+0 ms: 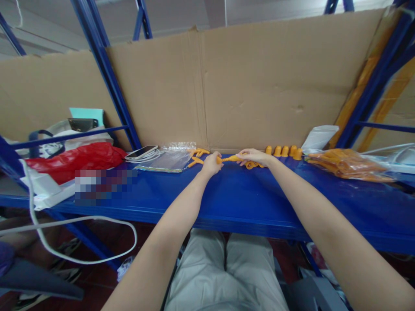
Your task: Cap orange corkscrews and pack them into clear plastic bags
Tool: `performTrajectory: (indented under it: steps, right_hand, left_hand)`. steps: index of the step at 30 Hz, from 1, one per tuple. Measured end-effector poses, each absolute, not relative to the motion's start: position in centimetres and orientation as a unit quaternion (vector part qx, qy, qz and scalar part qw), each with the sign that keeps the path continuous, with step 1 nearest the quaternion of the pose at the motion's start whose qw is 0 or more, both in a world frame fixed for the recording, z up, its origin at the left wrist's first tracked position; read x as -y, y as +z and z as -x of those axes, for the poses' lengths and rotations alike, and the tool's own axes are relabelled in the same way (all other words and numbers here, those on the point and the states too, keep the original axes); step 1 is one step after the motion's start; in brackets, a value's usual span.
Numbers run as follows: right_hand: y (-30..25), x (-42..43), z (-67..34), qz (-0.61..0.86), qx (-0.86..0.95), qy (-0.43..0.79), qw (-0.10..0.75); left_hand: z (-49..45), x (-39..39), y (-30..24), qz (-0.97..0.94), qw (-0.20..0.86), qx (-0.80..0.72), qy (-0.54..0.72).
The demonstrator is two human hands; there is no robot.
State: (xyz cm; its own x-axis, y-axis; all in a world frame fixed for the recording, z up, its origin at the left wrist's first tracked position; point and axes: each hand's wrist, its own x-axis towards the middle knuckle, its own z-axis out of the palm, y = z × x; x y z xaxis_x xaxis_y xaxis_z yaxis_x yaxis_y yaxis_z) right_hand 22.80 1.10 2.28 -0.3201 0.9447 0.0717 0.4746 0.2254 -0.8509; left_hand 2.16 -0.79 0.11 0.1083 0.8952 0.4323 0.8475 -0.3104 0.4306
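Between my hands, a yellow-orange plastic part with a ribbed, screw-like shaft [227, 159] lies roughly level above the blue shelf [240, 194]. My left hand [212, 164] is closed around its left end. The fingers of my right hand [251, 156] pinch its wider right end. Left of my left hand are yellow-orange branched pieces [197, 160] by a clear plastic bag [165, 159]. Below my right hand sits a ring-like yellow-orange piece [250, 165], partly hidden. Several yellow-orange cups [285, 151] stand in a row to its right.
A phone [144, 151] with a white cable lies left of the clear bag, near a red plastic bag [81, 162]. Rightward are a bag of orange parts [346, 164] and a white packet [319, 137]. Cardboard [275, 82] walls the back; blue posts [112, 82] flank it.
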Motion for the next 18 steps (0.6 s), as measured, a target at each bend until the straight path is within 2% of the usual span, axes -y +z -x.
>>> performTrajectory:
  steps: [10, 18]
  right_hand:
    - [2.3, -1.2, -22.9, 0.511, 0.719, 0.352, 0.313]
    - [1.9, -3.2, -25.9, 0.567, 0.618, 0.206, 0.504]
  left_hand:
    - [-2.1, 0.6, 0.0, -0.752, 0.027, -0.581, 0.309]
    - [-1.6, -0.1, -0.5, -0.757, -0.009, -0.599, 0.260]
